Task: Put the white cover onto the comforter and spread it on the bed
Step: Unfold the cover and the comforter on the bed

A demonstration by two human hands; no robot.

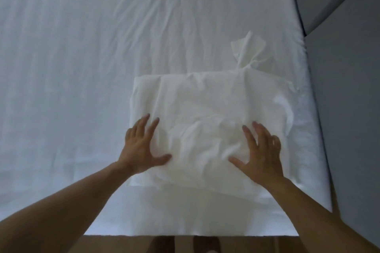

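A folded white cover lies flat on the bed, near its right side and close to the front edge. One corner of the cover is twisted and sticks up at the far right. My left hand rests flat on the cover's left part, fingers spread. My right hand lies flat on its right part, fingers spread too. No comforter can be told apart from the white bedding.
The bed's white sheet is wrinkled and fills most of the view. Grey floor or wall panels run along the bed's right edge. A brown floor strip shows below the bed's front edge.
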